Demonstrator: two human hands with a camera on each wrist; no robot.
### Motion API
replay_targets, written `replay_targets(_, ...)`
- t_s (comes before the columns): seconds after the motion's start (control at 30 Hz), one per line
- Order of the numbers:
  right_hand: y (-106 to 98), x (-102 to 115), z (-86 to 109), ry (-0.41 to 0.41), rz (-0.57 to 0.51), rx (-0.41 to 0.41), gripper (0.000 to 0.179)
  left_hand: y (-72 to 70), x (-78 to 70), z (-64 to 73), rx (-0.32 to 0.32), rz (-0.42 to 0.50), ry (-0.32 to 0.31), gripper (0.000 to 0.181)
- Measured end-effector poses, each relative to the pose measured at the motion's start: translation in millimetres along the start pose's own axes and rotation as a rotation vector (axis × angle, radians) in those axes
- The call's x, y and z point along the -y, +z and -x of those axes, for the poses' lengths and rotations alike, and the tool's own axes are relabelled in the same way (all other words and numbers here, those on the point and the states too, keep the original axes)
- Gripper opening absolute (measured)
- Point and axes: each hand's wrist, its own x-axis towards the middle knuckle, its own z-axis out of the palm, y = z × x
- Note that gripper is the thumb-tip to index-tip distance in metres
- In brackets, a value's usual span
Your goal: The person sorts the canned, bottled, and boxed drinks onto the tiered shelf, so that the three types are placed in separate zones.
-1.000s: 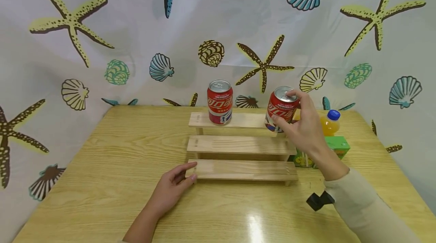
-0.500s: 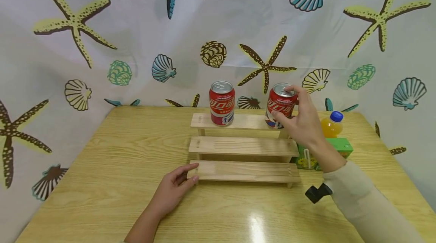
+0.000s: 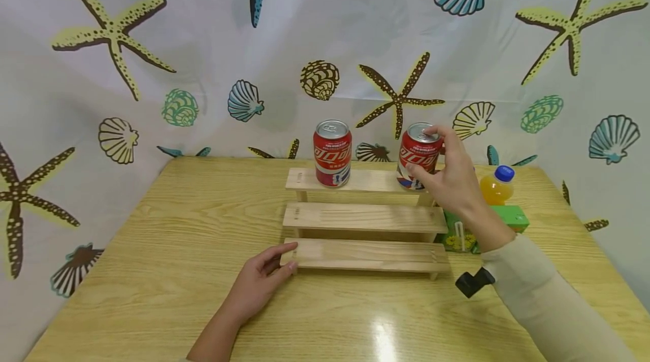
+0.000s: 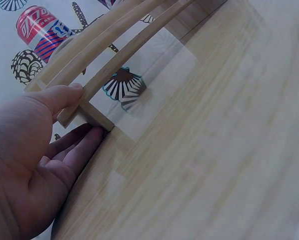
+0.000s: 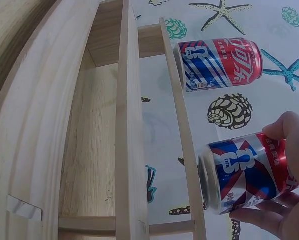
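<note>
A three-step wooden rack (image 3: 363, 215) stands on the table. My left hand (image 3: 256, 280) grips the left end of its lowest step; in the left wrist view the thumb lies on the plank and the fingers (image 4: 84, 145) are at the end support. My right hand (image 3: 452, 181) holds a red soda can (image 3: 417, 154) upright at the right end of the top step, thumb in front and a finger over the lid. Its base is right at the plank in the right wrist view. A matching red can (image 3: 332, 153) stands towards the left end of that step.
Right of the rack, partly behind my right forearm, are an orange drink bottle (image 3: 496, 188) with a blue cap and a green drink carton (image 3: 512, 216) lying down. A cloth printed with starfish and shells (image 3: 284, 40) hangs behind the table (image 3: 203, 215).
The can in my right hand has gone from tilted to upright and settled at the top step. My left hand keeps its place on the rack. The head view has shifted slightly.
</note>
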Motion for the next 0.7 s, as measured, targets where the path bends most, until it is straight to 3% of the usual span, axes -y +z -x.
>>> replay_targets(0.7, 4.3, -5.3, 0.4, -0.014, -0.052, 0.046, 0.062, -0.6, 1.8, 0.4, -0.007, -0.006, -0.007, 0.047)
